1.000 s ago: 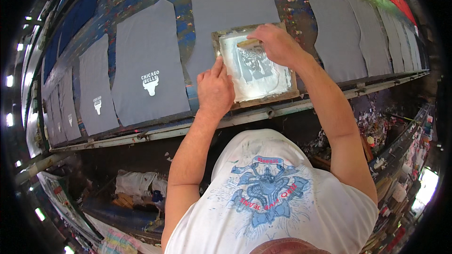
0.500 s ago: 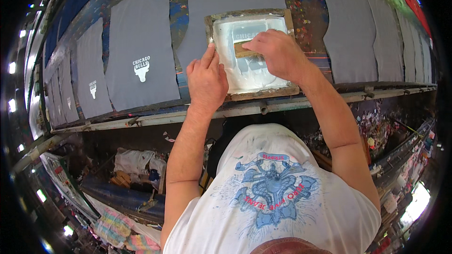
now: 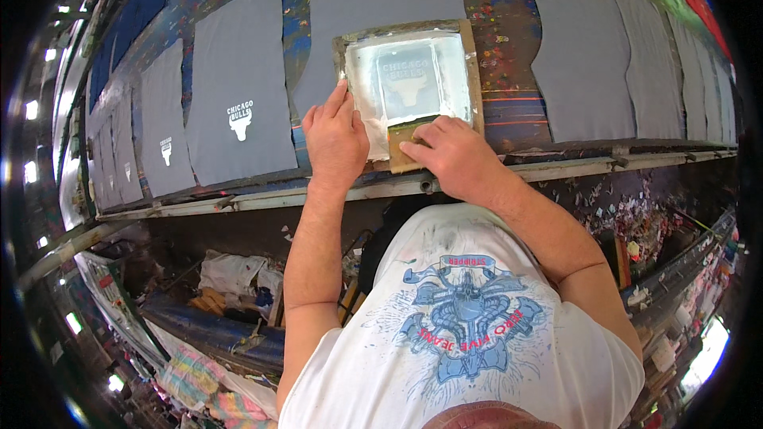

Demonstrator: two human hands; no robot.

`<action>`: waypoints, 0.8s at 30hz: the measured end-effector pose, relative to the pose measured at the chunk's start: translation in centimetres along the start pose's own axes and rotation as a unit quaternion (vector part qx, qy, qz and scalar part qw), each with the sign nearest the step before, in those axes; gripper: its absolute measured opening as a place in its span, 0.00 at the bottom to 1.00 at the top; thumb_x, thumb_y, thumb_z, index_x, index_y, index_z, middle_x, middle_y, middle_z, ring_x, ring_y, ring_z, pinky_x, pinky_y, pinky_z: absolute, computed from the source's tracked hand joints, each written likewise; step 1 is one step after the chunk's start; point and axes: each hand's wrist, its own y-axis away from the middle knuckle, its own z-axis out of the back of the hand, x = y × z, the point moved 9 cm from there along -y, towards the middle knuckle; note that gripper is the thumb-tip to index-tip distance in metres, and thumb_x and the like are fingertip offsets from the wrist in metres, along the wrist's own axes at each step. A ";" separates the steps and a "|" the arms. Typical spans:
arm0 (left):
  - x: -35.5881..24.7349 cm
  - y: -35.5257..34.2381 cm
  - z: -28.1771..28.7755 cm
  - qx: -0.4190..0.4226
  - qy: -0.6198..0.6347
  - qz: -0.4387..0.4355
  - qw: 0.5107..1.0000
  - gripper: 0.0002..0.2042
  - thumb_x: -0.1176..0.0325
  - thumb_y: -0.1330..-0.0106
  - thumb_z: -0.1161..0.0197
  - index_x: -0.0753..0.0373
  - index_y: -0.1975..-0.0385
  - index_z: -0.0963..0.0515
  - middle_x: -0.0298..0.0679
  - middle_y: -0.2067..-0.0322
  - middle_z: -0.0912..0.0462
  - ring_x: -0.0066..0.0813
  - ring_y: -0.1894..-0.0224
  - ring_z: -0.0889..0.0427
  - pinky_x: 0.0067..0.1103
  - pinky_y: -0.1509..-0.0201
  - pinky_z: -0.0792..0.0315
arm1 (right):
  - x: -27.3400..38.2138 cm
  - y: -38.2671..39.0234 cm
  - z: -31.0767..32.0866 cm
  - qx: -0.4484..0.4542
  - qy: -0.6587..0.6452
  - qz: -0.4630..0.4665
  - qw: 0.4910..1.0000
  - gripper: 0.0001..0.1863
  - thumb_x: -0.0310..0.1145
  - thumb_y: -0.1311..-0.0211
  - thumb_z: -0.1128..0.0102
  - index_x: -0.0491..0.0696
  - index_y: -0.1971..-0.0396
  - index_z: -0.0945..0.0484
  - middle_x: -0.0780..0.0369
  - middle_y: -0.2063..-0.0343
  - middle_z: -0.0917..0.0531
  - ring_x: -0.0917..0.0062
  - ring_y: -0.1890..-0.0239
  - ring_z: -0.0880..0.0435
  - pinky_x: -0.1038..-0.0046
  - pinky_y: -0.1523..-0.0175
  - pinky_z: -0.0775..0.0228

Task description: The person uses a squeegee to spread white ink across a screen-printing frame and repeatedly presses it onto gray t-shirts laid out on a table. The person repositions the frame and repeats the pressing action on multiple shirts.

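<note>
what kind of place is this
Most likely a textile screen-printing workshop. A wood-framed printing screen lies on a grey fabric panel, the right hand holds a squeegee, and printed grey panels line the long paint-spattered table.

The wooden screen frame (image 3: 407, 89) occupies the middle of the worktop (image 3: 509, 103); the left hand (image 3: 335, 137) blocks its left edge and the right hand (image 3: 455, 157) with the squeegee (image 3: 407, 141) blocks its near edge. Flat grey fabric panels (image 3: 580, 48) lie on both sides, apart from the frame, with bare painted strips between them. These panels are low, so a hand passes freely above them, and the frame's far edge is unobstructed.
</note>
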 end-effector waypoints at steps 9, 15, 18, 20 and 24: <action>-1.1 0.9 -0.5 -0.076 0.003 0.016 0.997 0.21 0.77 0.31 0.28 0.70 0.38 0.14 0.53 0.30 0.17 0.57 0.34 0.19 0.49 0.28 0.27 | -5.0 1.0 4.4 -0.055 -0.145 -0.020 0.988 0.25 0.33 0.27 0.26 0.46 0.32 0.15 0.52 0.35 0.13 0.53 0.30 0.17 0.53 0.25 0.24; 0.7 2.0 -2.0 -0.119 0.120 0.057 0.984 0.23 0.81 0.33 0.28 0.67 0.36 0.13 0.55 0.35 0.15 0.58 0.34 0.18 0.44 0.31 0.22 | -11.0 -5.0 8.5 -0.167 0.020 0.002 0.986 0.24 0.45 0.19 0.30 0.46 0.33 0.13 0.52 0.37 0.10 0.52 0.33 0.15 0.50 0.26 0.25; 2.0 2.4 -2.8 -0.138 0.208 0.098 0.963 0.24 0.79 0.34 0.25 0.64 0.35 0.12 0.53 0.37 0.12 0.55 0.35 0.15 0.40 0.33 0.19 | -13.6 -9.3 7.1 -0.113 0.018 -0.015 0.993 0.28 0.54 0.14 0.38 0.46 0.33 0.13 0.51 0.37 0.10 0.50 0.32 0.16 0.49 0.25 0.26; 2.7 2.7 -3.3 -0.132 0.243 0.120 0.953 0.25 0.79 0.34 0.24 0.63 0.35 0.12 0.51 0.38 0.11 0.51 0.36 0.13 0.38 0.35 0.17 | -15.6 -12.0 5.3 -0.016 0.019 -0.064 0.998 0.30 0.56 0.12 0.43 0.47 0.30 0.15 0.51 0.36 0.11 0.51 0.30 0.17 0.50 0.23 0.28; 3.7 3.1 -4.1 -0.115 0.325 0.177 0.922 0.25 0.79 0.35 0.23 0.61 0.35 0.11 0.49 0.39 0.10 0.45 0.37 0.11 0.34 0.37 0.17 | -18.0 -15.9 2.3 0.139 0.003 -0.137 0.981 0.37 0.64 0.10 0.51 0.46 0.29 0.16 0.50 0.40 0.09 0.50 0.32 0.15 0.51 0.25 0.26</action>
